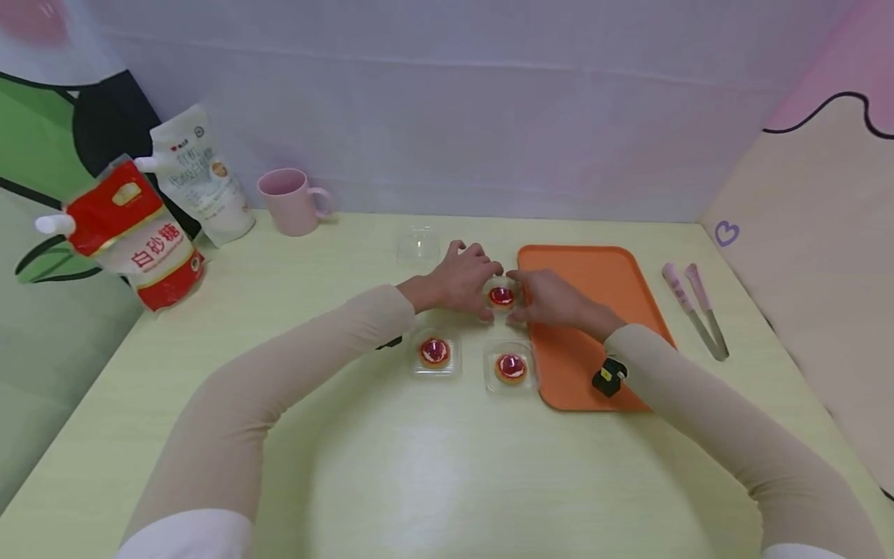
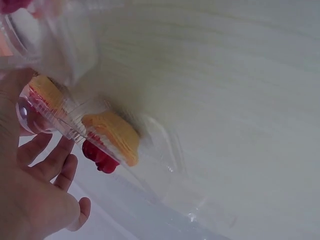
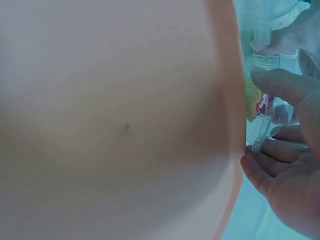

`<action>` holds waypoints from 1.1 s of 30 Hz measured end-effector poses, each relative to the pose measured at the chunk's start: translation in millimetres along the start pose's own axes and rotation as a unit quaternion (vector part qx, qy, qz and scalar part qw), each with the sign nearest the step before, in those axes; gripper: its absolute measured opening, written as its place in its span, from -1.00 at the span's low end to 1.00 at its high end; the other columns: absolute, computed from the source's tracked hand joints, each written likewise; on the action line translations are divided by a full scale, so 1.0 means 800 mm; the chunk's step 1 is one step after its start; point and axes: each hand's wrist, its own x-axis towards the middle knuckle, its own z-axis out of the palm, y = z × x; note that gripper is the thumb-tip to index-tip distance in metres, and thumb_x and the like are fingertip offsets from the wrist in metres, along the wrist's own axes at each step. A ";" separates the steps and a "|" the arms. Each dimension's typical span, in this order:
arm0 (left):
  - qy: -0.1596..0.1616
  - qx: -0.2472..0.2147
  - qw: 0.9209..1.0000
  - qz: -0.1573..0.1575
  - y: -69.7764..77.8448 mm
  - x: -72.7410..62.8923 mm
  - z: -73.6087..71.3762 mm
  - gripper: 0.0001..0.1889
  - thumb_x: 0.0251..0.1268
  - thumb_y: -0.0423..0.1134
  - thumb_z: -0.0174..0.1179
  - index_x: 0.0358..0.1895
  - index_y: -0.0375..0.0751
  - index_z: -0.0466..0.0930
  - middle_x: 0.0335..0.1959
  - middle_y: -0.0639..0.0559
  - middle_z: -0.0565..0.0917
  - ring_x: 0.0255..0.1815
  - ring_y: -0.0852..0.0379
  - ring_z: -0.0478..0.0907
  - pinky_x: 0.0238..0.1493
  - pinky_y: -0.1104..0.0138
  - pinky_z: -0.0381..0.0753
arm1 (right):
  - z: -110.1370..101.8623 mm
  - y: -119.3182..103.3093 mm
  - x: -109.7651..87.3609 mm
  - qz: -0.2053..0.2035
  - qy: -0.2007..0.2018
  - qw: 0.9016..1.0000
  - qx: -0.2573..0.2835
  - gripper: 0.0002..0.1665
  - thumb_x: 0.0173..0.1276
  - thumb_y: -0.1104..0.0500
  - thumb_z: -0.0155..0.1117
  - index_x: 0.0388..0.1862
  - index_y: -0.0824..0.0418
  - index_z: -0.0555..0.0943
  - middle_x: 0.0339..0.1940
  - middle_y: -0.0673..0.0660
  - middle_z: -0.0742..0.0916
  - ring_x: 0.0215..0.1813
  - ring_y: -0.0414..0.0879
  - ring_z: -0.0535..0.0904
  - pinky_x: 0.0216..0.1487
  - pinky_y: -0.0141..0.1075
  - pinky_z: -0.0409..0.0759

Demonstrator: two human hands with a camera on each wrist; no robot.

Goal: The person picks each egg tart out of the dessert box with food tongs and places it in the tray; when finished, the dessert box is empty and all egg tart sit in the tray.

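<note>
Left hand (image 1: 461,281), right hand (image 1: 552,299) grip clear box (image 1: 501,314) from opposite sides, thumbs near, fingers far.

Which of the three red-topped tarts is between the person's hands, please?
The farthest tart: the left hand and right hand flank its clear container, while the front-left tart and front-right tart sit nearer the person.

Pale table (image 1: 419,481). At its left rear stands a red-and-white sugar pouch (image 1: 143,248), white spout, Chinese lettering on the front. White pouch (image 1: 199,182) just behind, also spouted. Pink mug (image 1: 288,208) sits right of both, near the back edge, handle pointing right. Far right: two knives (image 1: 677,289) lie side by side, pink handles toward the rear. Lilac backdrop (image 1: 454,132) behind; small purple heart (image 1: 726,234) on the right-hand panel (image 1: 817,272).
</note>
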 end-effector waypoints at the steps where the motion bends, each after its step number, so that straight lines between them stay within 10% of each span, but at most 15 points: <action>1: 0.000 0.000 1.000 0.001 0.000 0.000 0.000 -0.21 0.03 0.25 0.42 0.33 -0.02 0.46 0.24 0.02 0.61 0.34 0.00 0.28 0.46 -0.14 -0.02 | -0.001 0.000 0.000 0.003 0.000 1.000 0.001 -0.03 0.18 0.03 0.55 0.46 0.36 0.33 -0.38 0.11 0.59 -0.37 -0.05 0.48 -0.32 -0.27 0.43; 33: 0.037 0.027 0.999 0.008 0.003 -0.003 0.013 -0.23 0.08 0.17 0.40 0.36 -0.02 0.42 0.18 0.03 0.67 0.29 0.02 0.33 0.47 -0.10 0.01 | -0.007 -0.001 -0.002 -0.017 -0.013 1.000 0.004 -0.09 0.23 0.02 0.49 0.45 0.36 0.35 -0.41 0.10 0.58 -0.40 -0.07 0.45 -0.34 -0.27 0.40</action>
